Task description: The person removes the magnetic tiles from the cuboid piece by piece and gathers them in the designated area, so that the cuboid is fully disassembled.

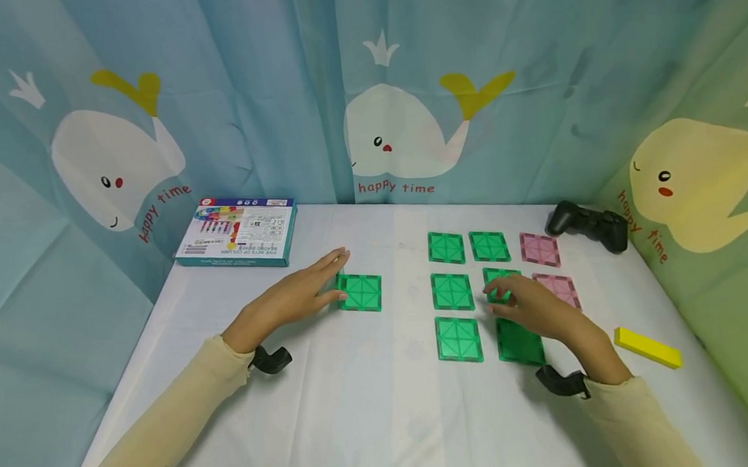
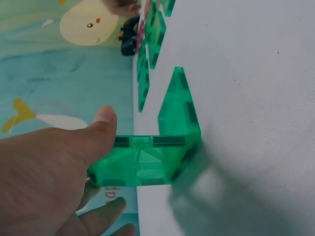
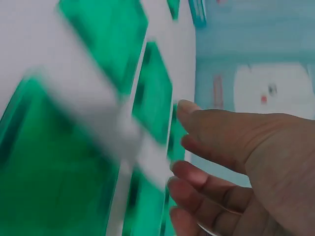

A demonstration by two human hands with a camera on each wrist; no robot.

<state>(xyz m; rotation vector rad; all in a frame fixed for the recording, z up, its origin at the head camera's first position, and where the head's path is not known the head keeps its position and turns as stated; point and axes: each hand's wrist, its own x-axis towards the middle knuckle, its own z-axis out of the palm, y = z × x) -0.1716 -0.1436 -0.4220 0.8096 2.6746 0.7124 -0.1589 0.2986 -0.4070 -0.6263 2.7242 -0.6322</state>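
Observation:
My left hand (image 1: 292, 300) pinches a green translucent square magnetic tile (image 2: 140, 169) that stands on edge, thumb on one side and fingers on the other. Its lower edge meets one side of a flat green tile (image 1: 363, 293) on the table. Over the right-hand group of tiles hovers my right hand (image 1: 537, 306), fingers loosely bent and nothing between them. Just past its fingertips lies a green tile (image 1: 495, 275), partly covered by the hand. Another green tile (image 1: 519, 345) lies beneath the hand, nearer the front.
More green tiles (image 1: 453, 291) lie in rows at centre right, with two pink tiles (image 1: 540, 249) beside them. A black game controller (image 1: 587, 225) sits at the back right, a yellow block (image 1: 647, 347) at the right. A flat box (image 1: 236, 232) rests at the back left before the curtain (image 1: 305, 90).

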